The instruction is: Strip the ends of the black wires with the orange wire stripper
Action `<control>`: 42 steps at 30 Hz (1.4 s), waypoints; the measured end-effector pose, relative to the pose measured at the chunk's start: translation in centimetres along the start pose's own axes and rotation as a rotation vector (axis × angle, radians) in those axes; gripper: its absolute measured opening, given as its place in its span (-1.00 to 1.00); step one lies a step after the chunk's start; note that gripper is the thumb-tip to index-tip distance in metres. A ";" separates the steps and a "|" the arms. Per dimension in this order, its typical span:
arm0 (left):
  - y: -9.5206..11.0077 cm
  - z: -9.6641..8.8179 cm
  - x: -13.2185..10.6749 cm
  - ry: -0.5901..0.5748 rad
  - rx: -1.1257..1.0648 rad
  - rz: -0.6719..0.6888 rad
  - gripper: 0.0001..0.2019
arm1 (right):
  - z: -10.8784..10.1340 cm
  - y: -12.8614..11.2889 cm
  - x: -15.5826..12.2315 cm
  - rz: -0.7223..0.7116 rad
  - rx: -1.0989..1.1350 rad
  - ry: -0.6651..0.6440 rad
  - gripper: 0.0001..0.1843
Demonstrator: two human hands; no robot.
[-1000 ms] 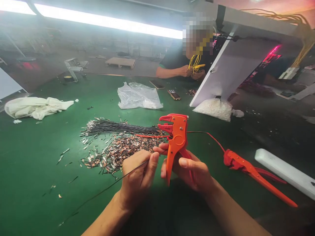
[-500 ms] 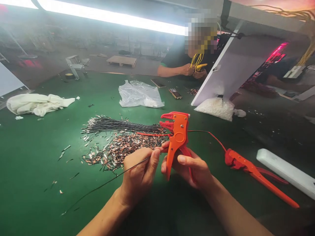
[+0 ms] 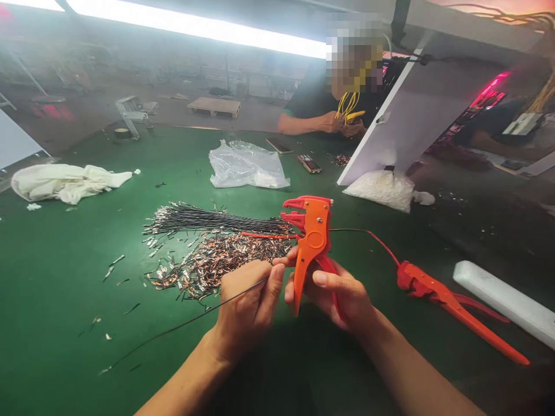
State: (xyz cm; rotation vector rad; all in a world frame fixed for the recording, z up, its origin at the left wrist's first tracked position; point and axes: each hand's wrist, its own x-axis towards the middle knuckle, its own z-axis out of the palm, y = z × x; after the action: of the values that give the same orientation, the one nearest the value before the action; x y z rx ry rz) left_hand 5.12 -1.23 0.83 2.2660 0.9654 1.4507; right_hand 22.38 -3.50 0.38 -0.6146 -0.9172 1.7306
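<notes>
My left hand [image 3: 249,297] is closed around a thin black wire [image 3: 182,328], whose tail runs down to the lower left above the green table. In my right hand [image 3: 342,297] is an orange and red wire stripper [image 3: 315,234], held upright by its handles with the jaws pointing left. The two hands are close together, left fingertips beside the stripper's handle. Behind them lies a bundle of black wires [image 3: 217,219] with bright ends. A heap of short cut wire ends [image 3: 229,257] is spread in front of that bundle.
A second wire stripper [image 3: 451,303] lies at right beside a white bar [image 3: 498,297]. Farther back are a clear plastic bag [image 3: 247,166], a phone [image 3: 309,163], a bag of white pieces [image 3: 381,189] and a white cloth [image 3: 69,182]. Across the table a person [image 3: 321,110] holds yellow wires.
The black wire's free end has shifted slightly down and left. My left hand has moved a little to the right; the stripper is almost unchanged.
</notes>
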 end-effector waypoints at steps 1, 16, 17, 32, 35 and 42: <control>0.0 0.0 0.0 -0.001 0.005 0.003 -0.68 | 0.0 0.0 0.0 0.001 -0.003 -0.002 -0.65; -0.2 0.1 0.0 -0.060 -0.006 -0.006 -0.70 | 0.1 0.0 -0.1 0.028 -0.019 -0.092 -0.64; -0.1 0.1 0.0 -0.058 -0.004 -0.014 -0.69 | 0.1 0.1 -0.1 0.027 -0.020 -0.094 -0.64; -0.7 -1.2 0.7 0.538 -0.212 -0.324 -0.70 | -0.5 -0.8 -0.5 0.011 -0.086 -0.136 -0.51; -0.5 -1.4 1.0 0.556 -0.182 -0.309 -0.68 | -0.7 -0.5 -0.4 0.021 -0.094 -0.164 -0.51; -0.3 -1.4 0.9 0.566 -0.213 -0.330 -0.66 | -1.3 -0.1 -0.4 0.084 -0.120 -0.239 -0.47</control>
State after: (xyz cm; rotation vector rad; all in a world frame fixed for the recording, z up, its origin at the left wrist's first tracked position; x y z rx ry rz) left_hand 4.03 -0.56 1.93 1.4808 1.1953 1.9610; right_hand 23.58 -3.49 -0.29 -0.5375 -1.1830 1.8619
